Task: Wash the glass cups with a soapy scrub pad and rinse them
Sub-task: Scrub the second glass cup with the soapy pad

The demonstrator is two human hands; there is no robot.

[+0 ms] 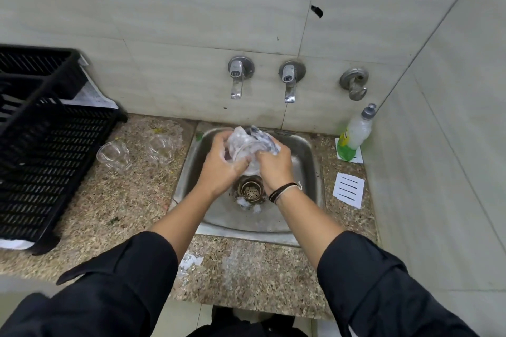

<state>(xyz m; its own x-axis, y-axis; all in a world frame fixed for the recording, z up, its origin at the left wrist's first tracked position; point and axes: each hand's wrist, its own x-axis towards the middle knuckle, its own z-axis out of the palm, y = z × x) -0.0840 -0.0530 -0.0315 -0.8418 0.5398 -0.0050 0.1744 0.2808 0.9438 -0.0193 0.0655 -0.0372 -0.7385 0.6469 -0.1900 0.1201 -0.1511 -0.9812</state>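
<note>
While my left hand (221, 163) grips a sudsy glass cup (247, 152) above the sink (302, 150), my right hand (275, 165) curls its fingers (261, 156) round the soapy scrub pad (264, 138) pressed against it. Two more glass cups (115, 156) wait on the counter (131, 200), left of the sink.

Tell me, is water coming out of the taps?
Off, it seems. No stream falls from the left tap or the right tap into the sink.
</note>
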